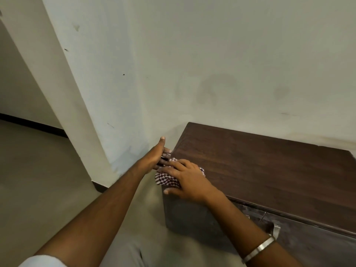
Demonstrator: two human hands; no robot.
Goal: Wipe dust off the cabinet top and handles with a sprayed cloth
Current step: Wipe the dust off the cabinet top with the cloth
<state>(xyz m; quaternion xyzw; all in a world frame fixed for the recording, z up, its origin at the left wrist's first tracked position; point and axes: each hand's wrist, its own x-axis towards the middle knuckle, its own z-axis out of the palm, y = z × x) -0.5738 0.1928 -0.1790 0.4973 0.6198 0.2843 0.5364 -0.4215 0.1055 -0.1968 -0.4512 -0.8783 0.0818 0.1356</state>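
Right hand (185, 178) lies flat with spread fingers on the checkered cloth (166, 179) at the cabinet top's (260, 166) left edge, lower centre of frame, left hand (157, 155) open beside it, so the overhanging cloth may slip off to the floor (38, 180).

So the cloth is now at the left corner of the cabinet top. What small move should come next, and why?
Probably slide the right hand, which presses the checked cloth flat at the near left corner, rightward along the cabinet top. Most of that dark wood lies to the right of the cloth. The left hand rests open at the cabinet's left edge. The metal handle can wait.
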